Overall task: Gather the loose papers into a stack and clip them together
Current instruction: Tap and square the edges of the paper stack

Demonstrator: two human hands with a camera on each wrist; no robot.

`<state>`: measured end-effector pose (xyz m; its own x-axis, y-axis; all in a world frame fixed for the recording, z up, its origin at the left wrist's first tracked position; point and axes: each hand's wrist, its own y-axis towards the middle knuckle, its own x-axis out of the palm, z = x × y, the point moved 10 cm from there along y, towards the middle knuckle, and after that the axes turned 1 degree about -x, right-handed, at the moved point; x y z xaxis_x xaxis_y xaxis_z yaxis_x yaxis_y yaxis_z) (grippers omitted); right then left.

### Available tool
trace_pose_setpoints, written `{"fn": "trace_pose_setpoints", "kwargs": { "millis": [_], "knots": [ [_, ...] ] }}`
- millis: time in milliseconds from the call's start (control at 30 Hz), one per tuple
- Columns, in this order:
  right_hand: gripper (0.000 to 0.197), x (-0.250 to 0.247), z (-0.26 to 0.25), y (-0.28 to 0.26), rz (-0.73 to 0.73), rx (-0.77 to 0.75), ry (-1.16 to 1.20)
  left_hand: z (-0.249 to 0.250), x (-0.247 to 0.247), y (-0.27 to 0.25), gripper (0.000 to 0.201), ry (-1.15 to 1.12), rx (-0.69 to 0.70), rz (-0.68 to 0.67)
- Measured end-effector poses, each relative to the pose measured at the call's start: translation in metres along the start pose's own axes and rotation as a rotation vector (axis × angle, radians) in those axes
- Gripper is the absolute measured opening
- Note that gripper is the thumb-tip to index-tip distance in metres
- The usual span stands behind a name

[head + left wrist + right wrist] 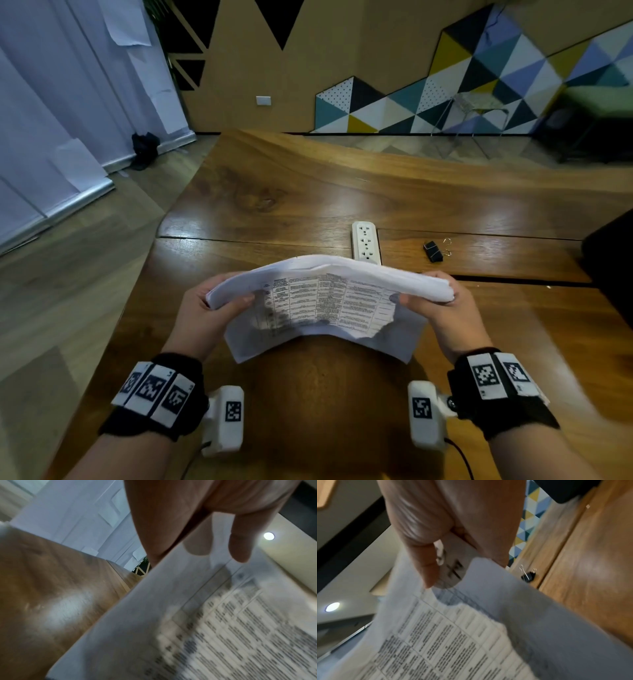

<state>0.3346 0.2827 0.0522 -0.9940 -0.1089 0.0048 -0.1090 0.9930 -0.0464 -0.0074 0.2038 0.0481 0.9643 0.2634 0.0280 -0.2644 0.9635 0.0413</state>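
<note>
The wooden table (308, 192) runs out well beyond both hands, a seam between its boards crossing just past the fingertips. Above its near part, off the surface, the stack of papers (318, 301) is held upright on its long edge and bowed upward in the middle, its printed face with a ruled table of text turned toward the person. One sheet at the front has a torn right edge, and a plain white sheet shows behind it, sticking out lower on the right side.

The left hand (205, 308) grasps the left end of the stack: its thumb lies across the printed face and its fingers (240, 545) curl round the back, seen from the left wrist view pressing the paper's margin. The right hand (442, 305) grasps the right end the same way, thumb on the front, fingers wrapped behind; the right wrist view shows the thumb pinching the sheets near the torn edge.

Just beyond the papers, between the two hands and farther out, a white power strip (365, 241) lies on the table. Past the right hand's fingers and slightly to their right, well apart from them, a black binder clip (433, 251) rests on the table, its wire handles spread.
</note>
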Motion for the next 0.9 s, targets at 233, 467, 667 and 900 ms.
{"fn": "trace_pose_setpoints", "kwargs": {
  "millis": [233, 467, 667, 900],
  "knots": [
    [0.029, 0.019, -0.06, 0.005, -0.089, -0.08, -0.741, -0.004, 0.002, 0.006, 0.019, 0.034, -0.009, 0.025],
    [0.031, 0.124, -0.071, 0.017, -0.422, -0.114, -1.546, -0.006, 0.005, -0.001, 0.016, 0.015, -0.064, 0.02],
    [0.01, 0.198, -0.043, 0.018, -0.655, -0.164, -1.592, -0.012, -0.004, -0.007, 0.026, 0.025, -0.108, 0.061],
    [0.01, 0.15, -0.071, 0.025, -0.629, -0.06, -1.268, -0.043, -0.027, -0.007, 0.025, 0.346, -0.298, 0.047]
  ]
}}
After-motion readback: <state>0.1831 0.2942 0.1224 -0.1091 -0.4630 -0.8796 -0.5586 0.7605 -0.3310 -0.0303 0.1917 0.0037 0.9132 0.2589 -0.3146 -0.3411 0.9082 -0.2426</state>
